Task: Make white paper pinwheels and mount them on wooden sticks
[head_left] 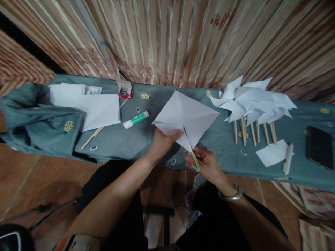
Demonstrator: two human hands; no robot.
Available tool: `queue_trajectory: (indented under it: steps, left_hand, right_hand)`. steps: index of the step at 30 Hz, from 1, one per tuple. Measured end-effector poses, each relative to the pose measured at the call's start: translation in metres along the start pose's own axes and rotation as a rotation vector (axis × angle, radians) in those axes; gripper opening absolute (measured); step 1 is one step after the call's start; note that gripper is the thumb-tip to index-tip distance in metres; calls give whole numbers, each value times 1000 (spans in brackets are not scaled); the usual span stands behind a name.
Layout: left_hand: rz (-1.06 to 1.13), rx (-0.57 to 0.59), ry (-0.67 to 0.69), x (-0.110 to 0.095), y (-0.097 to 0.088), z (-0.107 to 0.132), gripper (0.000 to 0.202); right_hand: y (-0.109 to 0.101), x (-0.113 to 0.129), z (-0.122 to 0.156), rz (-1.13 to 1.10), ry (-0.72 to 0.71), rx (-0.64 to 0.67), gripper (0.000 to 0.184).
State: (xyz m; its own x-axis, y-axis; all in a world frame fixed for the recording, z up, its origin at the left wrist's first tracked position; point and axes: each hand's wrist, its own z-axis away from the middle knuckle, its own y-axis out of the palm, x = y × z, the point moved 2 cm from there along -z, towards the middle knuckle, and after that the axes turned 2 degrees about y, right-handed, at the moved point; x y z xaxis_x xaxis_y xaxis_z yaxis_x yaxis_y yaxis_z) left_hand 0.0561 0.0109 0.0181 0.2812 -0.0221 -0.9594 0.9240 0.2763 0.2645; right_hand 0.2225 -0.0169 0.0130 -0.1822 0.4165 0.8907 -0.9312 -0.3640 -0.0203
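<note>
A square sheet of white paper (187, 111), turned like a diamond and marked by creases, is held over the cloth-covered table. My left hand (166, 141) grips its near left edge, thumb on top and the fingers hidden beneath. In my right hand (205, 162) is a pair of scissors with a pale green handle (195, 161). Their blades lie at the near corner of the sheet, where a dark cut line runs inward toward the middle. Most of the blades are hidden by the paper.
Several paper pinwheels (251, 99) on wooden sticks lie at right, near a paper scrap (272, 153), a white pen (288, 158) and a phone (319, 147). Leftward are a glue stick (136, 119), a red box of pins (125, 92), paper sheets (101, 109) and bunched cloth (52, 122).
</note>
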Motion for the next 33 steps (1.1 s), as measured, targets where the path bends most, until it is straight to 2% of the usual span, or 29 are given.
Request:
queue_trajectory:
  steps: [13,20,28,30,33]
  left_hand:
    - [-5,-9,-14,-1,-1,0,35]
    - [-10,-5,-17,1,-1,1,33]
    - [21,-33,22,-9,-8,-3,41]
    - [41,-58,39,-15,-12,-6,43]
    - [51,-94,64,-21,-20,-11,47]
  right_hand:
    - [1,1,0,-14,-3,-15,38]
    - [2,-1,-1,-76,47,-25,41]
    - [-4,2,4,126,-24,140,46]
    - [-9,3,7,204,-46,209,43]
    - [-25,7,13,270,9,324,39]
